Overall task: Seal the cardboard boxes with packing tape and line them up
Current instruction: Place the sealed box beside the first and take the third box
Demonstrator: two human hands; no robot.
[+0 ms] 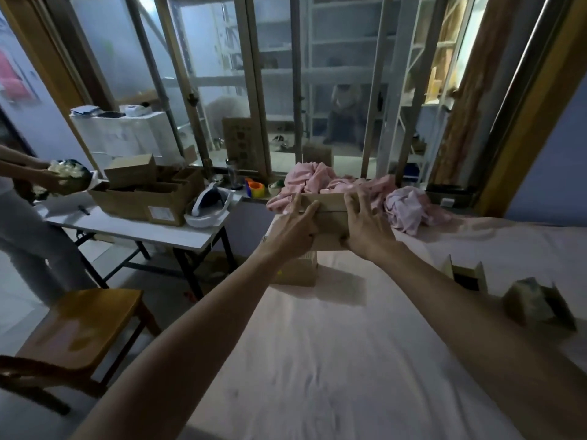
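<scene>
A brown cardboard box (330,217) is held up above the far left part of the bed, over another cardboard box (297,269) that stands on the sheet. My left hand (297,222) grips its left end, thumb on the near face and fingers over the top. My right hand (365,223) grips the right end with spread, curled fingers. Two small open boxes (468,276) (536,304) lie at the bed's right side. No tape roll is visible.
The bed (333,360) has a pale pink sheet, with pink clothes (346,185) heaped at its far end. A folding table (133,227) on the left carries a large carton (149,195). A wooden chair (85,322) stands near left. Another person (35,198) stands far left.
</scene>
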